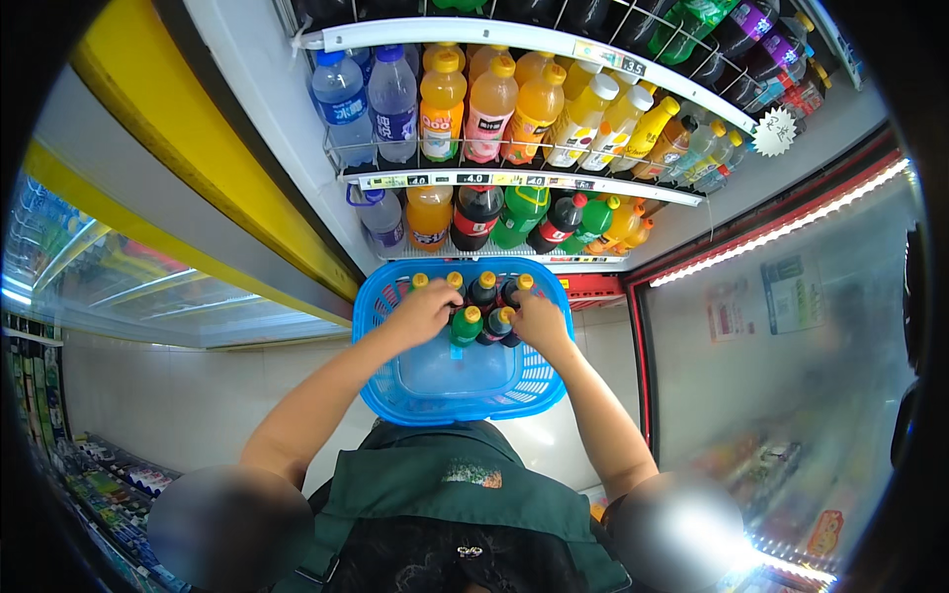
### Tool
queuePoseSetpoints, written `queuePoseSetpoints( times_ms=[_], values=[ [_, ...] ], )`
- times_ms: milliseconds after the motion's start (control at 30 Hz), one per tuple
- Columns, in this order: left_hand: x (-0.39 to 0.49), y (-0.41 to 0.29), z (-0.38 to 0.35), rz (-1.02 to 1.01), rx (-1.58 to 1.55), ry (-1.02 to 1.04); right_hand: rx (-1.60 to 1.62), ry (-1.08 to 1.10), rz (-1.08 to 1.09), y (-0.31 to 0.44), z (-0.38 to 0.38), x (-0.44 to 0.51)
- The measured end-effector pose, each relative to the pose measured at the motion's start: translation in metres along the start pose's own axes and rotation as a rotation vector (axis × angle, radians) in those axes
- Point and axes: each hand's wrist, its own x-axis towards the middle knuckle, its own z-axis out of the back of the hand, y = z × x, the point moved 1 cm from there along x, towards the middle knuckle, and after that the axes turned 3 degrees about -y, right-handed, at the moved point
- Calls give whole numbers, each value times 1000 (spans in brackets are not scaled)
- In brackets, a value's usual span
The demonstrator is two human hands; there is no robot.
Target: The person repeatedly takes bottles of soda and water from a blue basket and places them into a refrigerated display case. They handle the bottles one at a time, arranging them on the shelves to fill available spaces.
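A blue plastic shopping basket [460, 411] is in front of me, holding several small soda bottles in its far half. My left hand [426, 311] reaches in from the left, fingers curled against a dark bottle with a yellow cap [454, 280]. On the other side, my right hand [541, 322] has its fingertips by the necks of two dark bottles, one behind [524, 282] and one in front [498, 324]. Whether either hand grips a bottle is hidden by the fingers. A green bottle [466, 328] stands between the hands, beside another dark bottle [483, 289].
Beyond the basket is an open drinks cooler with a shelf of juice and water bottles [489, 111] and a lower row of large soda bottles [478, 215]. A glass door [764, 356] stands at right. A yellow-edged cooler frame [222, 141] borders the left. Tiled floor [193, 400] shows below.
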Motion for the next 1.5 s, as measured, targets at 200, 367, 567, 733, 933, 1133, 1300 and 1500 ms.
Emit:
queuePoseSetpoints(
  times_ms=[200,367,567,733,933,1133,1300,1500],
  values=[
    [-38,4,-64,241,-55,284,251,59,-227,-25,-44,-22],
    [-45,5,-80,282,-71,297,332,-82,-258,-21,-60,-21],
    [-57,14,-88,303,-49,290,189,-190,-123,-24,-69,-26],
    [-65,13,-87,296,-77,254,273,-228,25,-29,-53,-44],
    [-53,-17,-70,279,-202,200,494,-120,-3,-11,20,-49],
    [-39,-56,-42,299,-292,149,897,-67,61,14,63,-32],
    [-31,-87,6,284,-202,-76,1039,-70,173,65,102,-20],
    [18,-131,92,122,-52,-404,682,-219,351,141,156,-5]
  ],
)
